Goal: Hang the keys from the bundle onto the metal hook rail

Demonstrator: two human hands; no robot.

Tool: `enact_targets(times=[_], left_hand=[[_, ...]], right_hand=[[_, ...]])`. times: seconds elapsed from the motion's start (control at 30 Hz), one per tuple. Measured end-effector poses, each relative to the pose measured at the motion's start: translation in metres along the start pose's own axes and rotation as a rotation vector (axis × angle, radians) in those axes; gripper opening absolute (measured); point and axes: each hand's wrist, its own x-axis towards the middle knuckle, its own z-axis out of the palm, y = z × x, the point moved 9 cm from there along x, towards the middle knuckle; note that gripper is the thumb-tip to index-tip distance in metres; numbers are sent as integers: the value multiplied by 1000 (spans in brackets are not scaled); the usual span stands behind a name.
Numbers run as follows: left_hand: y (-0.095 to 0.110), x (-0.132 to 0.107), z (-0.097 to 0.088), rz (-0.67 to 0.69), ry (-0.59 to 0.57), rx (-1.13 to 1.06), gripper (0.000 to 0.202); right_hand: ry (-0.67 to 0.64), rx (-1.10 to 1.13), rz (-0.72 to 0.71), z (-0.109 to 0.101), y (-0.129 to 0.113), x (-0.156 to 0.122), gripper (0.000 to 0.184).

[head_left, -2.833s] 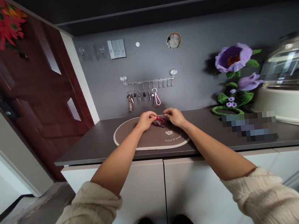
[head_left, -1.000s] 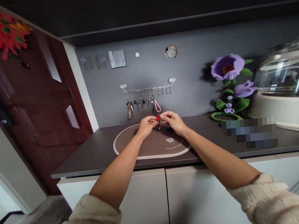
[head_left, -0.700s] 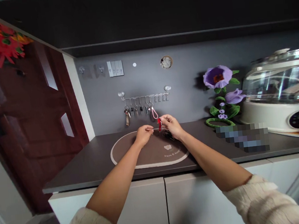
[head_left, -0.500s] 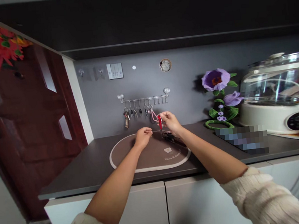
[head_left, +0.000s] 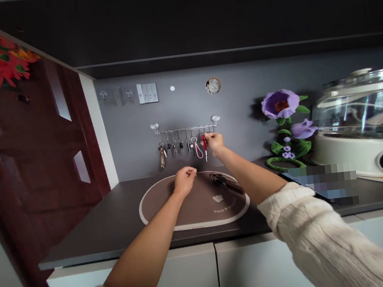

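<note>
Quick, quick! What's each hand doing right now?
Left hand: closed, holding nothing that shows.
Right hand: closed, holding a red-handled key.

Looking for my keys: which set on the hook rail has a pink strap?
The pink-looped key set beside the right hand; others show only bare keys or a brown fob.

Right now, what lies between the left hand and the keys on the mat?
Nothing but bare mat: the head view shows the left hand apart from the keys.
</note>
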Motion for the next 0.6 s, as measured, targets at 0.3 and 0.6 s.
enact_targets(times=[0.3,0.6], left_hand=[[-3,3,-5,18,50,41,19],[-3,2,-7,0,57,16,18]], right_hand=[[207,-315,-117,0,0,16,19],[290,-448,-217,1,4,27,22]])
